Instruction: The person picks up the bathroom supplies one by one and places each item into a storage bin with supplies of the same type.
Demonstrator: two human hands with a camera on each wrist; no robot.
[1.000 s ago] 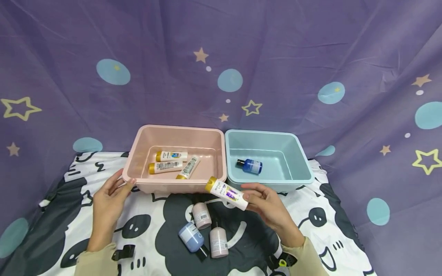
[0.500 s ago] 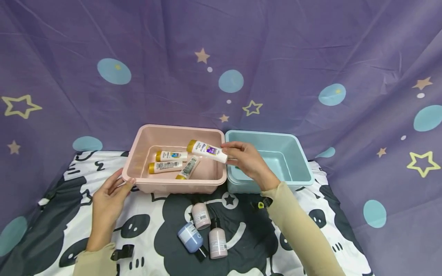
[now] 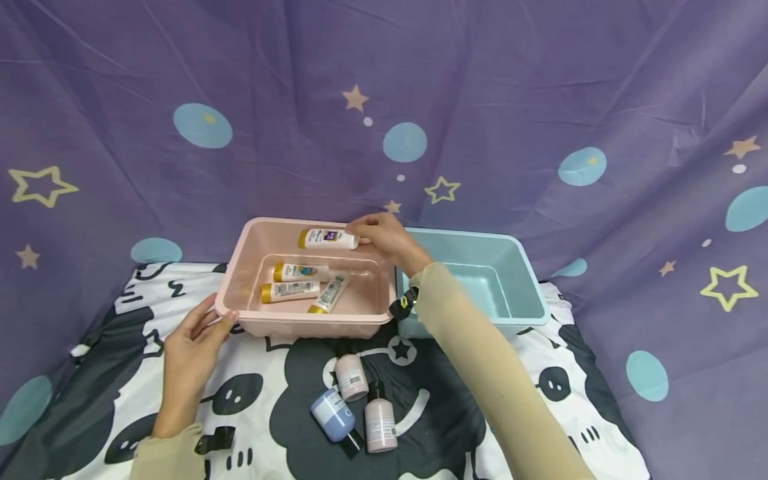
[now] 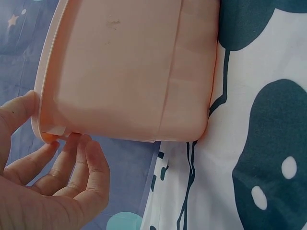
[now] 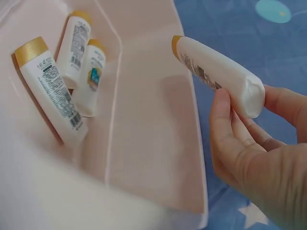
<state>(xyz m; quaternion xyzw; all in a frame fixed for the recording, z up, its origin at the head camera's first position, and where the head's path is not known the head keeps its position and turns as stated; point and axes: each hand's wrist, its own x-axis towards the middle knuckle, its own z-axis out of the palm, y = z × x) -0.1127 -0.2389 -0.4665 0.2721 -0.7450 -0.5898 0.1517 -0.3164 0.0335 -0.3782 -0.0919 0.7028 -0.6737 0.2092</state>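
Note:
My right hand (image 3: 384, 237) pinches a white bottle with a gold cap (image 3: 328, 239) by its base, between thumb and fingers. It holds the bottle nearly level over the back of the pink bin (image 3: 303, 325), cap to the left. Inside that bin lie three similar gold-capped white bottles: one at the back (image 3: 303, 273), one in front of it (image 3: 293, 291) and one slanting (image 3: 330, 293). At the bin's front left corner, my left hand (image 3: 195, 347) grips the rim, thumb on top and fingertips (image 4: 72, 143) under the lip.
A light blue bin (image 3: 522, 283) stands right beside the pink one, partly behind my right sleeve. Before the bins, a blue bottle (image 3: 333, 415) and two pale pink bottles, one behind (image 3: 351, 377) and one to the right (image 3: 380, 427), lie on the patterned cloth (image 3: 240, 373).
My right hand has carried the white bottle from in front of the bins up and leftward over the pink bin's back. My left hand has stayed at the rim.

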